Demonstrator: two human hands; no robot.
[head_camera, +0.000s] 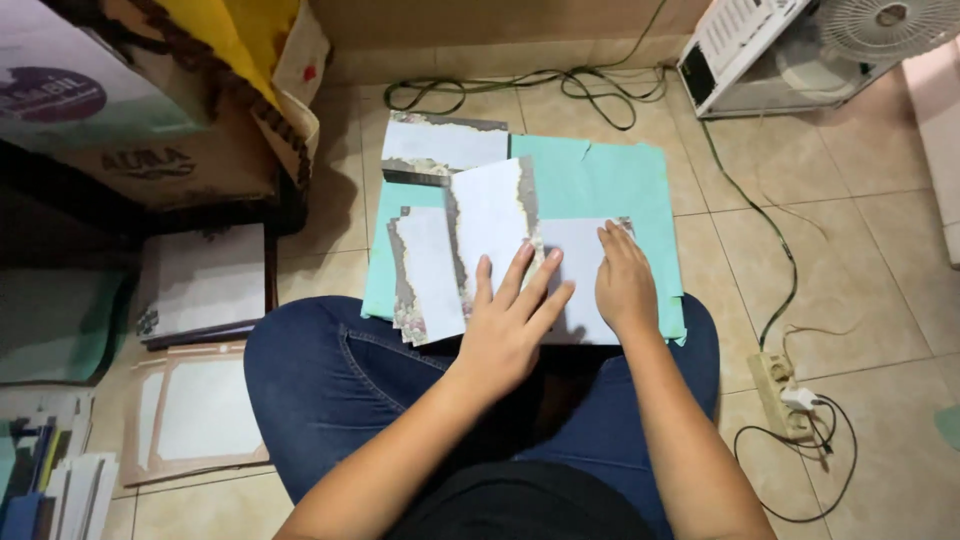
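So, nearest the camera, two jeans-clad knees are seen, and both hands are laid flat on a white sheet (575, 275) that rests on the lap end of a teal paper (600, 185), which is spread from the knees out onto the tiled floor (860, 230). The left hand (510, 325) is spread wide, fingers fanned, palm pressed down on the sheet's near-left part; the right hand (625, 285) is held with fingers together, pressed flat just right of it — nothing is pinched by either. The sheet looks light, thin and floppy, easily creased or torn, probably a bit slippery on the teal paper, so it's best taken by an edge or corner rather than grabbed in the middle. Count-wise: one white sheet under the hands, roughly three torn-edged decorated pieces (430, 270) overlapping on the teal paper left of and beyond the hands (the exact number in the stack can't be told), and one more patterned piece (445, 145) at the teal paper's far-left corner. Left of the teal paper, a framed card (200, 410) and a stack of white pads (205, 280) are laid on the floor. Right of it, one power strip (778, 390) is seen. Farthest off, a green cable (560, 85) and one white fan (870, 30) are found beyond the teal paper.
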